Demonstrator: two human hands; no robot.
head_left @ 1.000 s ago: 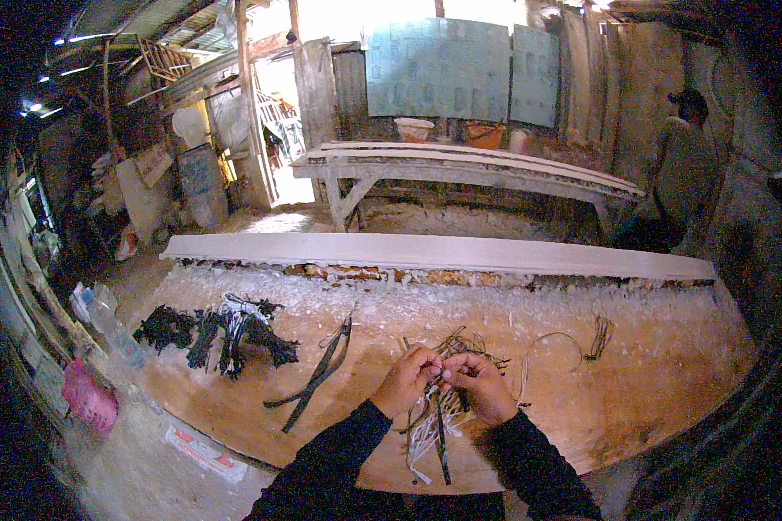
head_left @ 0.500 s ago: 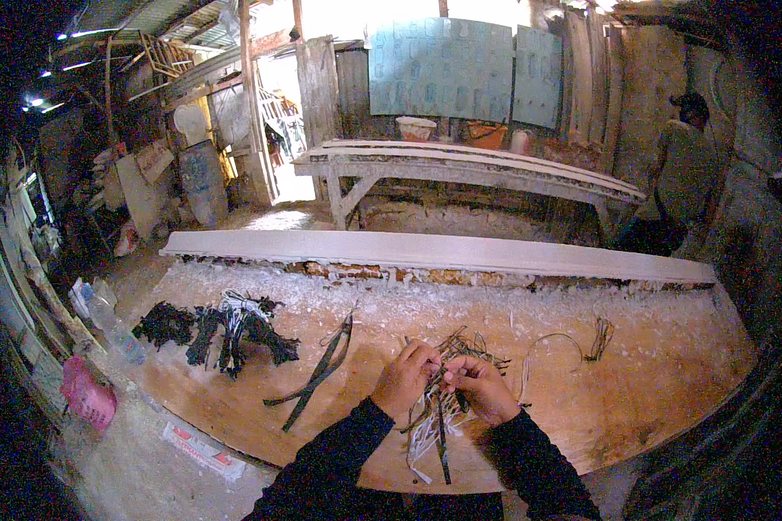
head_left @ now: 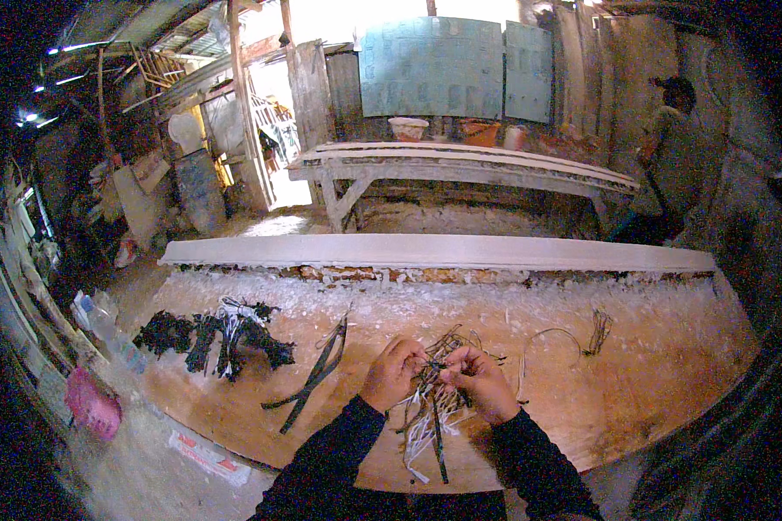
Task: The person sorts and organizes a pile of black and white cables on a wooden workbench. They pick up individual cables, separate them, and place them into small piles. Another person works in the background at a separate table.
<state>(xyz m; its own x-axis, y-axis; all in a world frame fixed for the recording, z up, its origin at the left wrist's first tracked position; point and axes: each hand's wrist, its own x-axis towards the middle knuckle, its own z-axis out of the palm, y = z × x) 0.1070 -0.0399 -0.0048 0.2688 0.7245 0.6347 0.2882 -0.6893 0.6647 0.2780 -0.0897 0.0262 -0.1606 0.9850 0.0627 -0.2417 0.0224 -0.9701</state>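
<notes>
Wire strands [head_left: 433, 395] stay pinched in both grips, left hand [head_left: 393, 373] and right hand [head_left: 482, 382] barely shifted.

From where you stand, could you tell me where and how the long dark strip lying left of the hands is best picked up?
Probably near its upper end, where the dark strip lifts slightly off the wooden board. It lies slanted, lower-left to upper-right, so I would come from above with the left hand, pinching across its narrow width. That end lies nearest this hand and clear of the tangled bundle both hands hold.
</notes>
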